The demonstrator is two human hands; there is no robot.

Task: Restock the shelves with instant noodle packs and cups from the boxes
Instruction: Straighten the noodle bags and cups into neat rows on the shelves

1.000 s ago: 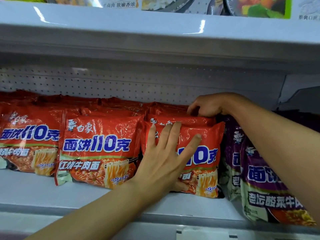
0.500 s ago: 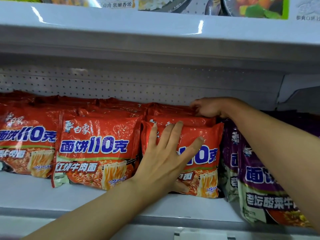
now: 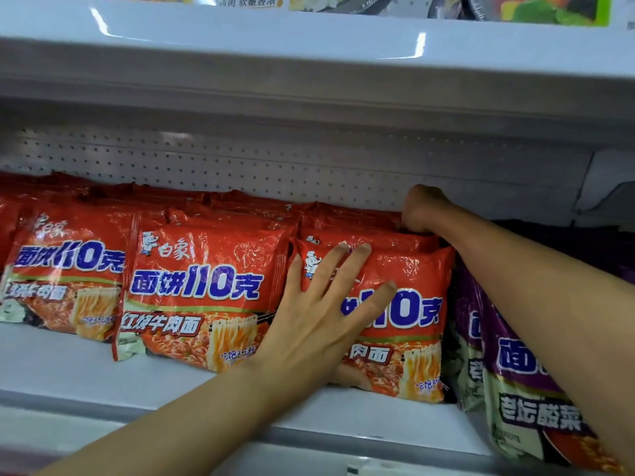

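Red instant noodle packs stand in rows on a white shelf point(image 3: 192, 383). My left hand point(image 3: 323, 314) lies flat with fingers spread on the front red pack point(image 3: 409, 324) of the right-hand row, thumb tucked under its lower edge. My right hand point(image 3: 421, 209) reaches over the top of that row to the back, fingers curled down behind the packs; what they hold is hidden. A second red pack point(image 3: 202, 286) faces out just left of it, and a third red pack point(image 3: 65, 273) further left.
Purple noodle packs point(image 3: 515, 379) stand tight against the right side of the red row, under my right forearm. The shelf above point(image 3: 309, 63) hangs low over the packs. A perforated white back panel point(image 3: 206, 163) closes the rear.
My right hand has moved further back and right over the top of the row. My left hand stays pressed on the front pack. The view has shifted slightly.
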